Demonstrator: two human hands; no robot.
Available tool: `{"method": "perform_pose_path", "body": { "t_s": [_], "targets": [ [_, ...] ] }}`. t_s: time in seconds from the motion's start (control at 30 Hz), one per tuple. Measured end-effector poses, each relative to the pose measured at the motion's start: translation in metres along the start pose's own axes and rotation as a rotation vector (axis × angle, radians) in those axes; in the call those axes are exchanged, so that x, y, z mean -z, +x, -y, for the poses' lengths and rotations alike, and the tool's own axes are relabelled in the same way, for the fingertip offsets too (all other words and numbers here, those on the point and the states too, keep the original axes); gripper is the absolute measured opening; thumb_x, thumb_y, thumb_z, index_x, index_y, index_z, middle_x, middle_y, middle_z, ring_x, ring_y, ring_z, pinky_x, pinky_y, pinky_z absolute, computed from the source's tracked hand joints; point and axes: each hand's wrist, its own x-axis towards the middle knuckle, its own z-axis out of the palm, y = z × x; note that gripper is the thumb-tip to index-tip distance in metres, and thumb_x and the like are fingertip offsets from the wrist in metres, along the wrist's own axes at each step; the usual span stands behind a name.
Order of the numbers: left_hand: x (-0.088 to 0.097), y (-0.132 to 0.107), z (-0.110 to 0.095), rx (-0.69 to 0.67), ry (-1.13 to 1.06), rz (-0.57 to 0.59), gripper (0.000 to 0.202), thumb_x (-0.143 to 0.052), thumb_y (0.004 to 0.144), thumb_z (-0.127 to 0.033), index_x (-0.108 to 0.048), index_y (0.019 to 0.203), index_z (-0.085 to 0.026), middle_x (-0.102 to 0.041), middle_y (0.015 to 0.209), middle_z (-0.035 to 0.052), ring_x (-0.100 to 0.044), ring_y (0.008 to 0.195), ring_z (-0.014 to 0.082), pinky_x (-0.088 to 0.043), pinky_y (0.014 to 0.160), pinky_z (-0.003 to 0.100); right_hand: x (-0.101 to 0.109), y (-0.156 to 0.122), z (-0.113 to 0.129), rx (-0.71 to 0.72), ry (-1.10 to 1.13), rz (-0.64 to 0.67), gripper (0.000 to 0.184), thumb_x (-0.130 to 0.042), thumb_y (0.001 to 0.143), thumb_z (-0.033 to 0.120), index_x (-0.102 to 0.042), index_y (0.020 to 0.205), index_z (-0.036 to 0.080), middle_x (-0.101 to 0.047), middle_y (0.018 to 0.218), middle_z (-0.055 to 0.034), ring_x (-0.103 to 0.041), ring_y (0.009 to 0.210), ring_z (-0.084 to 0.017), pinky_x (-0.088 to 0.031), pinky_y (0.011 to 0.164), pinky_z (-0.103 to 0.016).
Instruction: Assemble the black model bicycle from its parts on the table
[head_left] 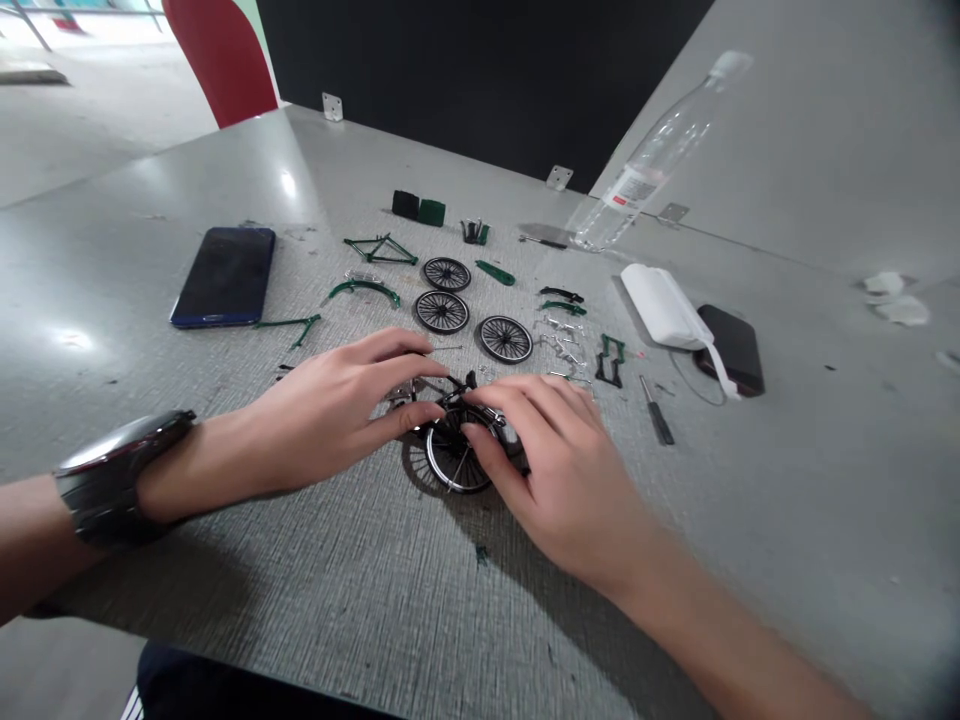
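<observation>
A small black model bicycle (459, 455) is between my two hands, one spoked wheel facing me. My left hand (356, 390), with a black watch on its wrist, pinches its frame from the left, thumb and fingertips closed. From the right, my right hand (551, 450) grips the bicycle near the upper part of that wheel, thumb in front. My fingers hide much of the frame. Just beyond lie loose spoked wheels, among them a near one (505, 340). A green bicycle frame (381, 249) and a green curved fender (365, 290) rest farther left.
A blue phone (225, 277) lies at left. At right are a small screwdriver (657, 412), a white power bank or case (666, 305) and a dark flat device (731, 348). A clear plastic bottle (652, 160) stands behind, near a black panel (480, 80). A tiny green part (481, 553) lies in front.
</observation>
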Motion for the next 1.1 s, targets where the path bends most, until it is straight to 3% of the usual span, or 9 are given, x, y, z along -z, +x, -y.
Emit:
{"method": "perform_pose_path", "body": {
  "t_s": [0.23, 0.37, 0.57, 0.87, 1.1],
  "targets": [
    [-0.0002, 0.0004, 0.0020, -0.079, 0.002, -0.032, 0.031, -0.039, 0.105, -0.022, -0.063, 0.123, -0.014, -0.062, 0.128, 0.0120, -0.061, 0.118, 0.0225, -0.051, 0.101, 0.036, -0.0011, 0.0013, 0.0008, -0.001, 0.018, 0.017, 0.023, -0.050, 0.102, 0.033, -0.061, 0.115, 0.017, -0.069, 0.114, -0.0085, -0.059, 0.110, -0.026, -0.041, 0.097, -0.044],
    [-0.0008, -0.0001, 0.0033, -0.042, 0.016, -0.061, 0.035, -0.038, 0.101, -0.012, -0.058, 0.129, -0.015, -0.062, 0.126, 0.0112, -0.063, 0.114, 0.0217, -0.053, 0.097, 0.035, -0.0006, 0.0012, 0.0018, -0.002, 0.032, 0.029, 0.022, -0.049, 0.102, 0.033, -0.061, 0.114, 0.019, -0.070, 0.114, -0.0083, -0.061, 0.110, -0.026, -0.043, 0.097, -0.044],
    [0.0009, -0.0003, 0.0010, -0.039, 0.020, -0.034, 0.035, -0.045, 0.092, -0.007, -0.064, 0.120, -0.017, -0.060, 0.125, 0.0109, -0.064, 0.110, 0.0229, -0.055, 0.095, 0.036, 0.0005, 0.0013, 0.0007, -0.002, 0.035, 0.046, 0.022, -0.048, 0.102, 0.033, -0.060, 0.115, 0.019, -0.069, 0.114, -0.0083, -0.060, 0.110, -0.026, -0.044, 0.096, -0.045],
    [0.0012, -0.0024, 0.0035, -0.086, 0.002, -0.013, 0.040, -0.044, 0.090, 0.001, -0.067, 0.116, -0.018, -0.059, 0.123, 0.0088, -0.063, 0.111, 0.0195, -0.053, 0.094, 0.030, -0.0015, 0.0006, 0.0008, -0.004, 0.062, 0.099, 0.022, -0.048, 0.103, 0.031, -0.060, 0.115, 0.017, -0.069, 0.109, -0.0071, -0.061, 0.106, -0.026, -0.043, 0.095, -0.045],
    [0.0028, -0.0020, 0.0032, -0.084, 0.020, -0.020, 0.034, -0.046, 0.092, -0.001, -0.067, 0.112, -0.018, -0.061, 0.120, 0.0074, -0.064, 0.106, 0.0191, -0.053, 0.089, 0.028, -0.0003, 0.0016, 0.0014, 0.008, 0.066, 0.100, 0.022, -0.048, 0.103, 0.030, -0.060, 0.115, 0.016, -0.069, 0.110, -0.0074, -0.061, 0.106, -0.025, -0.043, 0.096, -0.045]
  ]
}}
